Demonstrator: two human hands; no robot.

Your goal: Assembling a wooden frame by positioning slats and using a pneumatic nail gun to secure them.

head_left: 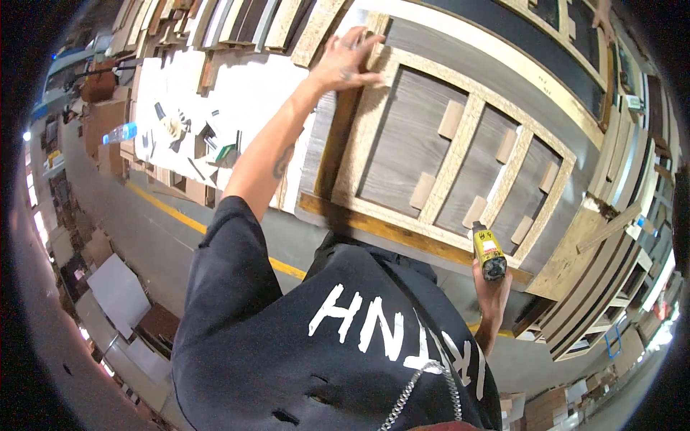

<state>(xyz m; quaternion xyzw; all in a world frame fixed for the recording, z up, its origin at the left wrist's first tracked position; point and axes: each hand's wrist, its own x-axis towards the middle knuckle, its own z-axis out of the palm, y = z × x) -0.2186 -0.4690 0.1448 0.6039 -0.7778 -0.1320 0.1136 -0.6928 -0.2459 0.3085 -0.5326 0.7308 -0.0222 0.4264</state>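
A light chipboard frame (449,147) with crossbars lies on a grey wood-grain panel (410,115). Small tan blocks, such as this block (451,118), sit against its bars inside the openings. At the frame's far left corner, my left hand (346,63) rests with fingers and thumb spread apart, touching the edge. My right hand (493,289) is wrapped round a black and yellow power tool (489,251), which looks like a nail gun. That tool is over the frame's near edge towards the right; its body hides part of my fingers.
A brown wooden edge (402,233) runs along the near side of the work. Left of it, a white-covered table (187,93) carries scattered small items and a plastic bottle (120,133). Stacked boards (611,287) stand at right; wood strips (244,25) lie at the far left.
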